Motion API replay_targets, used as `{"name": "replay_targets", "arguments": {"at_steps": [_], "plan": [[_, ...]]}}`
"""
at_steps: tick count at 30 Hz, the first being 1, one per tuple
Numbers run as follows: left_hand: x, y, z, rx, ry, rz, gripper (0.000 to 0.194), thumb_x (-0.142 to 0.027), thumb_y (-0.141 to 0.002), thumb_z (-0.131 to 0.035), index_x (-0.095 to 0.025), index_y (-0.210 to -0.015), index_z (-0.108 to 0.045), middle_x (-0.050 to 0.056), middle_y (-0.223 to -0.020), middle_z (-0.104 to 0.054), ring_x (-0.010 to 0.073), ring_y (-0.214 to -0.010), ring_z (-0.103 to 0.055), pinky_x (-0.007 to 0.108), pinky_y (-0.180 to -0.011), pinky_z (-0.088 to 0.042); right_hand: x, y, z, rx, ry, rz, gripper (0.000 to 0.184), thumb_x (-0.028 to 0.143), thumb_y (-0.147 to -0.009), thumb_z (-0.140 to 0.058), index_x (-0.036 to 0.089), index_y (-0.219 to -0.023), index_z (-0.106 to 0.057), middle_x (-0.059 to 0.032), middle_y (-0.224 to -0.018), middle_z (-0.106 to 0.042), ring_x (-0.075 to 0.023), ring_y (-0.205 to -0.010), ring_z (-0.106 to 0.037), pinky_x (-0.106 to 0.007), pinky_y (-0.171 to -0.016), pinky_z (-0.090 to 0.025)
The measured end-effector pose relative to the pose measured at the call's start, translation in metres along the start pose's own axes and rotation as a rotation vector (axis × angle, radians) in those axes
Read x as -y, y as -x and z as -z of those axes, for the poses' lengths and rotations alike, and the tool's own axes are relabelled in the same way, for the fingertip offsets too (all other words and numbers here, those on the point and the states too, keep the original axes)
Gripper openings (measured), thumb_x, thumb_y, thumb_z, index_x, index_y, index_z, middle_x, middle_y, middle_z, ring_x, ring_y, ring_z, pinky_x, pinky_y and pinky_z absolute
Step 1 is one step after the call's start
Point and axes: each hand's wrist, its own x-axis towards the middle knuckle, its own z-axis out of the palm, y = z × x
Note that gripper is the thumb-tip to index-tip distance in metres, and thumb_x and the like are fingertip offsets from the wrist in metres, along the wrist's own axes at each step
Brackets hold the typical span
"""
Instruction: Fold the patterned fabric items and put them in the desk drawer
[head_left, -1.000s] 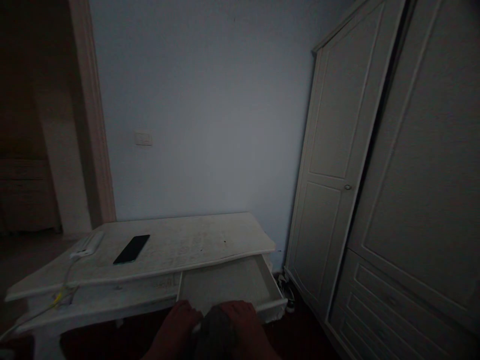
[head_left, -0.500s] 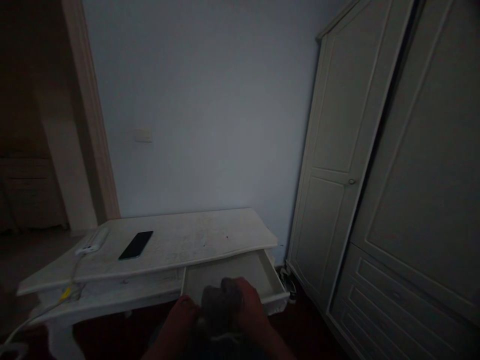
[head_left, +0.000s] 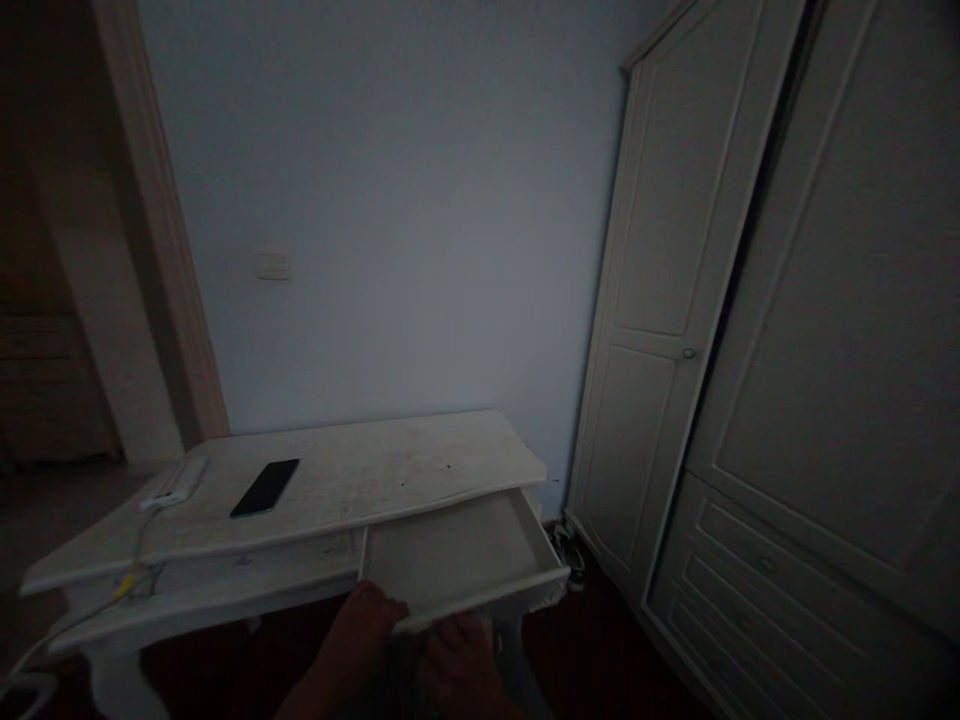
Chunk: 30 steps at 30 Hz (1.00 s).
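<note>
My left hand [head_left: 365, 625] is closed over the front left corner of a pulled-out white drawer [head_left: 457, 555], its fingers on the rim. Just below the drawer's front edge is my right hand [head_left: 461, 665], fingers bent and knuckles up. Whatever those fingers hold is hidden, and the area beneath them is too dark to make out. Inside the drawer only the bare pale bottom shows. It slides out from under the top of a worn white desk [head_left: 352, 465].
A black phone [head_left: 265, 487] and a white power strip [head_left: 176, 483] lie on the desk's left part, with a cable [head_left: 90, 608] hanging off the side. A white wardrobe [head_left: 660, 300] stands at right. Dark items [head_left: 568, 555] sit on the floor beside the desk.
The grey soft bundle that was between my hands over the drawer's front is out of sight. My right hand has moved down below the drawer edge; my left now rests on its corner.
</note>
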Motion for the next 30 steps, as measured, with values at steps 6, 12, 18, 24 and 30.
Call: {"name": "replay_targets", "arguments": {"at_steps": [6,12,18,24,30], "plan": [[0.006,-0.003,-0.007,0.013,-0.061,0.021,0.037,-0.030,-0.084,-0.071,-0.032,-0.121,-0.071,0.006,-0.114,-0.079,0.0296,-0.113,-0.068,0.052,-0.112,-0.042,0.014,0.018,-0.020,-0.028,0.009,-0.071,0.023,0.028,-0.090,-0.078,0.024,-0.074,-0.062,0.0008,-0.070,-0.064,-0.0212,-0.072,-0.056,-0.035,-0.071,-0.044],[0.002,-0.003,-0.002,-0.006,-0.064,0.004,0.024,-0.023,-0.092,-0.060,-0.029,-0.110,-0.075,0.006,-0.103,-0.081,0.0258,-0.103,-0.071,0.046,-0.105,-0.044,-0.007,-0.008,0.029,-0.034,0.001,-0.162,0.006,0.033,-0.100,-0.069,0.027,-0.101,-0.069,-0.0009,-0.090,-0.074,-0.0232,-0.081,-0.062,-0.038,-0.079,-0.043],[0.003,0.001,0.004,0.018,-0.064,0.017,0.028,-0.023,-0.088,-0.064,-0.029,-0.113,-0.076,0.007,-0.114,-0.081,0.0299,-0.113,-0.070,0.050,-0.108,-0.042,-0.002,-0.003,0.030,0.064,0.014,-0.142,0.012,0.026,-0.091,-0.078,0.025,-0.089,-0.066,0.0017,-0.084,-0.071,-0.0227,-0.083,-0.063,-0.038,-0.082,-0.046],[-0.001,0.005,0.015,0.053,-0.075,0.024,0.032,-0.021,-0.088,-0.066,-0.029,-0.118,-0.076,0.009,-0.116,-0.081,0.0304,-0.115,-0.070,0.051,-0.112,-0.041,0.002,-0.001,0.034,0.177,0.002,-0.118,0.015,0.020,-0.086,-0.080,0.025,-0.087,-0.066,0.0046,-0.087,-0.071,-0.0216,-0.086,-0.063,-0.036,-0.081,-0.048],[-0.002,0.005,0.023,0.080,-0.067,0.025,0.033,-0.023,-0.087,-0.066,-0.029,-0.118,-0.076,0.009,-0.117,-0.081,0.0305,-0.116,-0.071,0.050,-0.110,-0.043,-0.029,0.013,0.071,-0.005,-0.087,-0.336,0.019,0.020,-0.095,-0.067,0.026,-0.113,-0.069,-0.0027,-0.103,-0.075,-0.0239,-0.093,-0.066,-0.040,-0.088,-0.045]]}}
